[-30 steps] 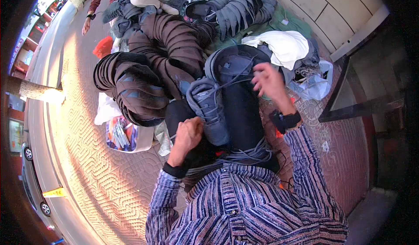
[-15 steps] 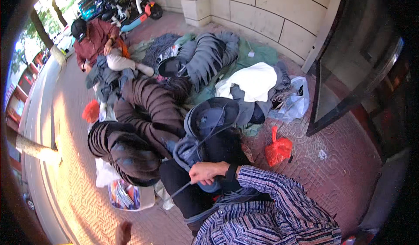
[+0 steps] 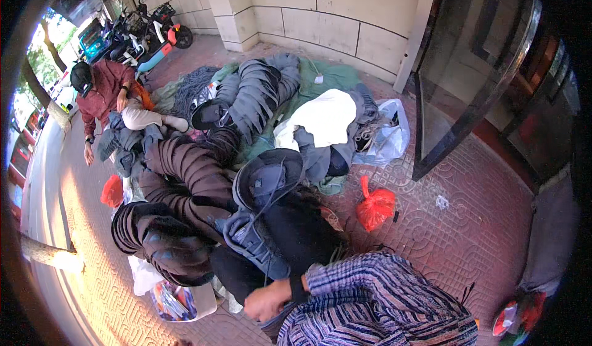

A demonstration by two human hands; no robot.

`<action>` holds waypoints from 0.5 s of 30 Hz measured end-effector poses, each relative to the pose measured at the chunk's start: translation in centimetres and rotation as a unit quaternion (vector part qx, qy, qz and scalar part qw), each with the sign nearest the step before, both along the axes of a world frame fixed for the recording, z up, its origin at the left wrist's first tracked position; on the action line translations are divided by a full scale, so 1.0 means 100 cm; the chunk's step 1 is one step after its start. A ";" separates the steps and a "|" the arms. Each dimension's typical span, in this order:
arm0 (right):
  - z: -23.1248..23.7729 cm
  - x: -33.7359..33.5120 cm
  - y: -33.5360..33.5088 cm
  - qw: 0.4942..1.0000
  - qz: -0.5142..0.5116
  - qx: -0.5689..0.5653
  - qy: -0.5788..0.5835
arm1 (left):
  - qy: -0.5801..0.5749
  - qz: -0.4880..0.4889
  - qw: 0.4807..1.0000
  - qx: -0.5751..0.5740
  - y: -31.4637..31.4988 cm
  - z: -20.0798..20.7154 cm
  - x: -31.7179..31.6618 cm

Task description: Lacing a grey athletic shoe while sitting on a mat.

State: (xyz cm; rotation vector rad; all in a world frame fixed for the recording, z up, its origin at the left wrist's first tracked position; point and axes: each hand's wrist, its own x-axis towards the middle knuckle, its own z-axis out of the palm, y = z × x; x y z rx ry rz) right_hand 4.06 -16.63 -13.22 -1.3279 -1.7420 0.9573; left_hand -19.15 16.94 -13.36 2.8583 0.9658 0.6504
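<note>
Left hand [image 3: 266, 301] has dropped lower (grip unclear) below the blue-grey hat [image 3: 253, 240]; right hidden.

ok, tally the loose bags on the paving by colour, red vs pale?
Red bags: 2
Pale bags: 2
Total: 4
The hand low in the head view is closed around a thin cord.

Outdoor daylight, red patterned brick pavement [image 3: 468, 235], beige stone-block wall [image 3: 320, 13] behind, dark-framed glass door [image 3: 475, 81] at right, parked scooters [image 3: 154, 31] far left, sunlit pale kerb strip [image 3: 37, 185], tree trunk [image 3: 49, 256]
</note>
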 end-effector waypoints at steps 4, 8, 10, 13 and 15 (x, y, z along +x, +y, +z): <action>-0.002 -0.072 0.007 0.971 -0.036 0.189 0.144 | -0.345 -0.037 0.764 -0.545 -0.038 -0.001 0.093; 0.019 -0.047 -0.014 0.993 0.087 -0.078 0.005 | -0.174 -0.085 0.747 -0.636 -0.124 0.006 0.168; 0.028 -0.001 -0.039 0.983 -0.068 -0.169 -0.040 | -0.069 -0.121 0.722 -0.678 -0.172 0.007 0.183; 0.035 0.054 -0.078 0.877 -0.449 -0.158 -0.074 | 0.013 -0.217 0.763 -0.609 -0.221 0.013 0.194; 0.035 0.068 -0.085 0.848 -0.476 -0.232 0.039 | 0.014 -0.243 0.799 -0.550 -0.238 0.015 0.199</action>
